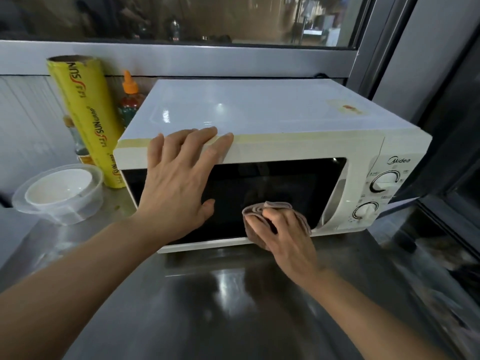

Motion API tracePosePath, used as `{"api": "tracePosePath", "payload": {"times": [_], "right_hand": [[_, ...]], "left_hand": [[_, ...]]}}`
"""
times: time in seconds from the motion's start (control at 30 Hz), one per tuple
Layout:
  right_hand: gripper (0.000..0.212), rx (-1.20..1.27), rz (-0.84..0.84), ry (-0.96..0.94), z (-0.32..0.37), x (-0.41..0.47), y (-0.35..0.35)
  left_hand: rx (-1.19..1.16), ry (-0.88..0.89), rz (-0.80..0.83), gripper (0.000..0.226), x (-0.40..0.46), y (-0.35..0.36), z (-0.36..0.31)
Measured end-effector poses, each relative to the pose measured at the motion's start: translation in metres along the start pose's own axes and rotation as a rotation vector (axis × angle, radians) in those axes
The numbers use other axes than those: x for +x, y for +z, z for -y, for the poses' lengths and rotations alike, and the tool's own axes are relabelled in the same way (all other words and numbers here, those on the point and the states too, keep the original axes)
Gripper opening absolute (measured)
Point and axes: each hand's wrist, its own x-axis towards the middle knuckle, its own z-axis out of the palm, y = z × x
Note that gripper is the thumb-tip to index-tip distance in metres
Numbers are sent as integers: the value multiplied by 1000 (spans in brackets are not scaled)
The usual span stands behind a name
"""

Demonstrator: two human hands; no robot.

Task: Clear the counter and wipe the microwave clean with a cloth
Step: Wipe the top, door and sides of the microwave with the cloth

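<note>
A white microwave (272,110) with a dark glass door and two dials on its right panel stands on the steel counter (233,307). My left hand (179,178) lies flat against the upper left of the door, fingers spread over the top front edge. My right hand (283,232) presses a folded brownish cloth (253,211) against the lower middle of the door glass, gripping it.
Left of the microwave a yellow cling-wrap roll (88,118) stands upright, with an orange-capped sauce bottle (129,100) and another bottle (75,141) behind it. A clear plastic container holding a white bowl (58,190) sits at the left. A window frame (405,48) rises behind and right.
</note>
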Motion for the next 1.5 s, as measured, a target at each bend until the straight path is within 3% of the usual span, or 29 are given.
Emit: {"api": "tracePosePath", "payload": {"times": [0.33,0.5,0.63,0.87,0.97,1.03,1.17,1.27,1.37,1.5], "right_hand": [[47,-1,-250,27,-18,56,-19],[62,-90,-44,-137,-3,14,5],[50,-74,12,-226,-5,13,-2],[73,-85,-153,-38,-26,60,-28],[59,-57,-211,-15,-17,52,-15],[55,-63,-153,-83,-10,35,-2],[61,-92,123,-281,0,-6,14],[64,-86,214,-315,2,-11,12],[48,-94,135,-332,-7,3,1],[47,-83,-53,-150,-23,31,-14]], "left_hand": [[-44,18,10,103,0,-5,7],[-39,15,9,104,0,-1,8],[-44,8,8,104,-1,-3,5],[-44,10,61,106,-1,-10,4],[-46,14,31,107,-1,-7,6],[-55,19,6,105,-1,-5,6],[-45,15,-11,105,-2,-1,7],[-38,19,-9,103,-3,-1,7],[-37,14,1,103,-2,-3,6],[-32,7,-1,105,-3,-3,4]]}}
